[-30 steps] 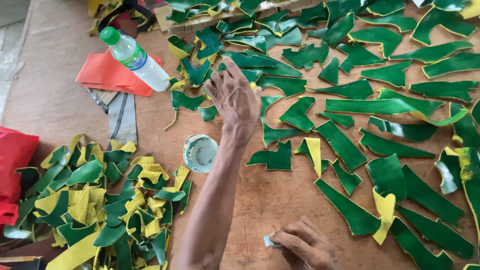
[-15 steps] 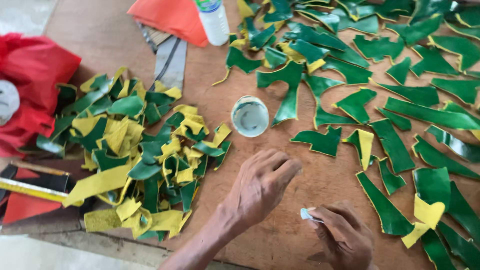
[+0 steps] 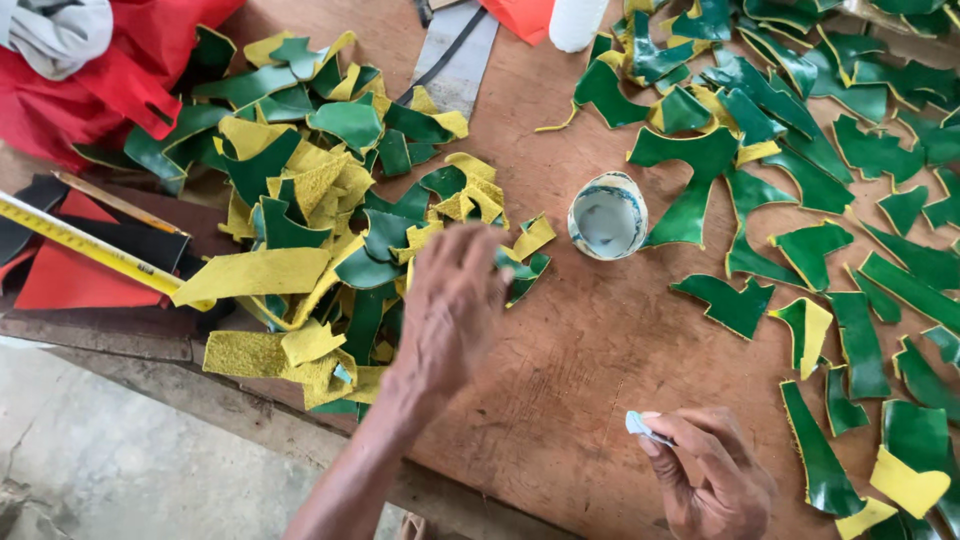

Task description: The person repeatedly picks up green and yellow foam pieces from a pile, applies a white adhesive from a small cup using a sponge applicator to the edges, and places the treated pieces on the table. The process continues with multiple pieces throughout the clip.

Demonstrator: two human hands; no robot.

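Glossy green, rough yellow-backed leather scraps (image 3: 330,230) on a matt, worn wooden table (image 3: 560,370); red cloth (image 3: 130,60).

Your left hand (image 3: 450,310) reaches over the near edge of a heap of leather scraps (image 3: 330,230), its fingers (image 3: 470,250) spread and blurred just above them. The scraps are glossy green on one face and rough yellow on the other, cut in irregular curved and pointed shapes, piled loosely and overlapping on the left of the wooden tabletop (image 3: 570,370). Your right hand (image 3: 705,475) rests low near the front edge, pinching a small pale, whitish piece (image 3: 640,425) between thumb and fingertips; you can't tell what it is made of.
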